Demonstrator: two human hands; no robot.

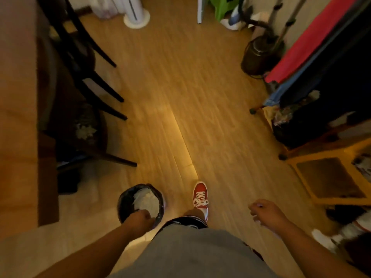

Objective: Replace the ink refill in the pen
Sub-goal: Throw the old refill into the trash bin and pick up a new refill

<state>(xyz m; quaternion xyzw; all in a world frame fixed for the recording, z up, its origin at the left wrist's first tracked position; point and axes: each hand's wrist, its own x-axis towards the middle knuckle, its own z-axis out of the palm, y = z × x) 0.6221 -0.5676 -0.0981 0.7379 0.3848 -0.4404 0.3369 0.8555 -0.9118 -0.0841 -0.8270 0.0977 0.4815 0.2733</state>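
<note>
Pen and refill are nowhere to be seen, so where they lie cannot be told. The person stands on a wooden floor (180, 87) with a bench (18, 117) along the left edge and dark chairs (84, 81) beside it. A clothes rack (321, 67) crowds the right. Low down, a small bin (128, 199) lined in black holds crumpled white paper. One red shoe (200, 197) steps forward beside it.

The left hand (140, 218) hangs over the bin's near rim, fingers curled together — whether it holds an old refill or has let one drop, I cannot tell. The right hand (267, 213) hangs free over the floor, fingers loosely curled; something pale may sit in it, but blur hides it.

My guess is a discard trip, mid-task or at its end. Nothing shows whether a new refill is in.
</note>
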